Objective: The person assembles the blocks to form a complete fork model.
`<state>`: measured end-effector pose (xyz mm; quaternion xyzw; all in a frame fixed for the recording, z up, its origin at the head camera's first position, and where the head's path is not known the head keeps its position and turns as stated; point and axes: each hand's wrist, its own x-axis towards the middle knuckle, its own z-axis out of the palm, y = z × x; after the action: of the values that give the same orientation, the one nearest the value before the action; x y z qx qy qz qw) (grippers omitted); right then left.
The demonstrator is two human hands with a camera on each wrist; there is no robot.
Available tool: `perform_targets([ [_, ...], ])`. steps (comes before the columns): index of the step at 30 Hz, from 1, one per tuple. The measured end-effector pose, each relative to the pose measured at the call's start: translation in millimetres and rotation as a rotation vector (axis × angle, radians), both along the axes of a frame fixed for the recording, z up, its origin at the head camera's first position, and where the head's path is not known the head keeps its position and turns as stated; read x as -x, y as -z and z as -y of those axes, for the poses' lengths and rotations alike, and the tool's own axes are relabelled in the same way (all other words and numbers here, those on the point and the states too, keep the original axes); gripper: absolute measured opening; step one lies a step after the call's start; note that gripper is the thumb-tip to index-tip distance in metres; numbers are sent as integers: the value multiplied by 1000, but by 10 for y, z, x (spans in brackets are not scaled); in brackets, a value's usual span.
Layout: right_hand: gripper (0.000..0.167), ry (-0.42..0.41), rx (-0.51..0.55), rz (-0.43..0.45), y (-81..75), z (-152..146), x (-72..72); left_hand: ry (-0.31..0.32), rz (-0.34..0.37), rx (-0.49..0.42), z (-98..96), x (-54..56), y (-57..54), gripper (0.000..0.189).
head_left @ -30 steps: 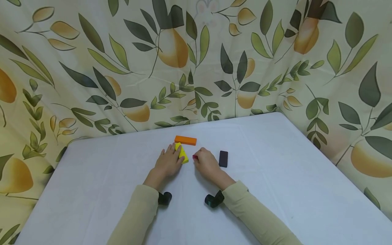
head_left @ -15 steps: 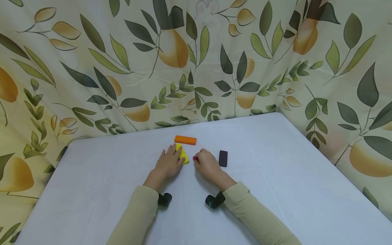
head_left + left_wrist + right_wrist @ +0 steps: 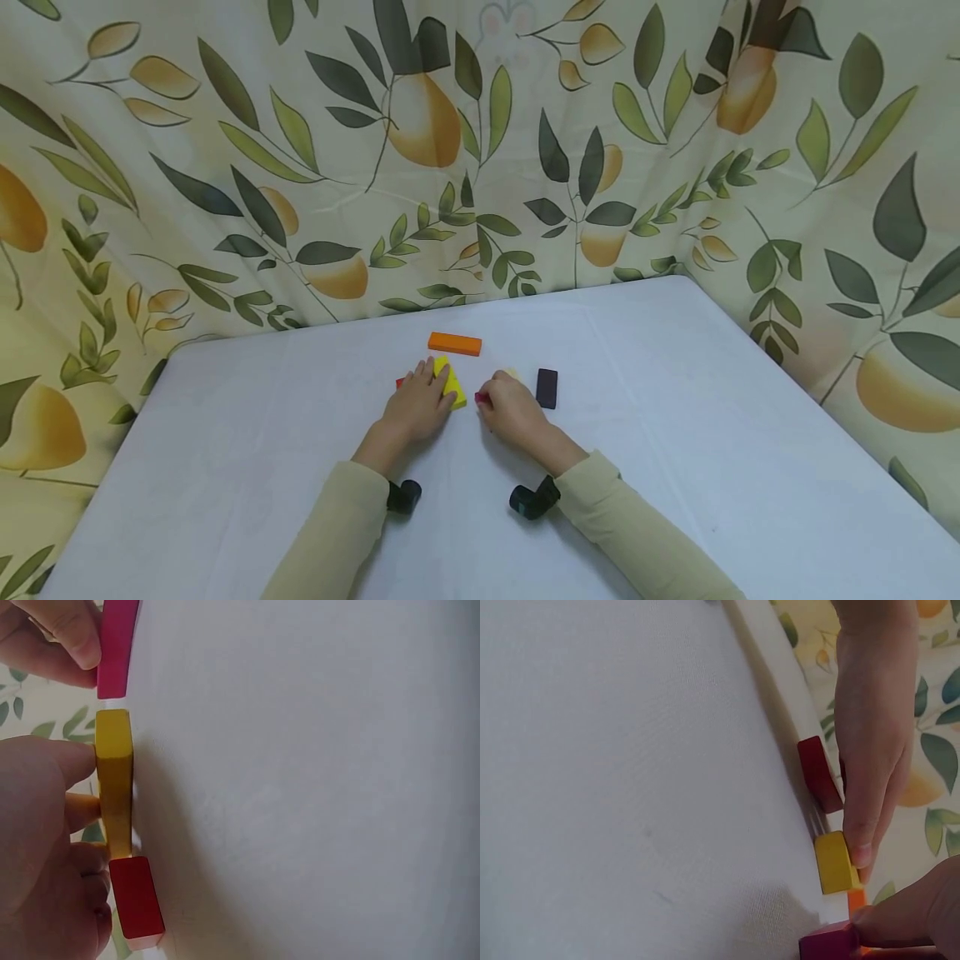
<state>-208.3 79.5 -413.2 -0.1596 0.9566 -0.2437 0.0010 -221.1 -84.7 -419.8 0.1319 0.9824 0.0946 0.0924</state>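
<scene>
My left hand [image 3: 417, 405] lies palm down with its fingers extended over a yellow block [image 3: 453, 386]; the thumb touches the block's near end. Beneath that hand's outer fingers is a red block [image 3: 137, 900], close to the yellow one in the left wrist view. Only a corner of it shows in the head view. My right hand [image 3: 516, 408] pinches a magenta block [image 3: 116, 656] between thumb and fingers, low over the table. A small gap separates the magenta block from the yellow one. Most of the magenta block is hidden by the hand in the head view.
An orange block [image 3: 454, 343] lies behind the yellow one. To the right of my right hand is a dark brown block [image 3: 547, 388]. A pale cream edge [image 3: 513, 373] peeks out behind that hand. A leaf-patterned curtain [image 3: 480, 192] borders the white table [image 3: 262, 458].
My left hand and the yellow block have shifted slightly nearer to me and to the right, and the red corner has come into sight. The right hand has moved slightly nearer with the magenta block.
</scene>
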Motion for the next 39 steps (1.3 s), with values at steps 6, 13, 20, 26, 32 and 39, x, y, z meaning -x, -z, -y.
perform_targets([
  [6, 19, -9, -2, 22, -7, -8, -23, 10, -10, 9, -5, -14, 10, 59],
  [13, 19, -10, 1, 38, -19, -16, -61, 1, -3, 8, -30, -43, 28, 60],
  [20, 22, -12, -2, 39, -33, -20, -106, -4, -1, -9, -47, -73, 21, 60],
  [26, 23, -17, -26, 25, -32, -22, -133, -5, 2, -21, -46, -86, 35, 60],
  [32, 22, -22, -24, 10, -22, -31, -153, -6, -4, -26, -45, -92, 62, 60],
  [39, 22, -32, -18, 8, -18, -44, -182, 3, -6, -33, -49, -101, 79, 60],
])
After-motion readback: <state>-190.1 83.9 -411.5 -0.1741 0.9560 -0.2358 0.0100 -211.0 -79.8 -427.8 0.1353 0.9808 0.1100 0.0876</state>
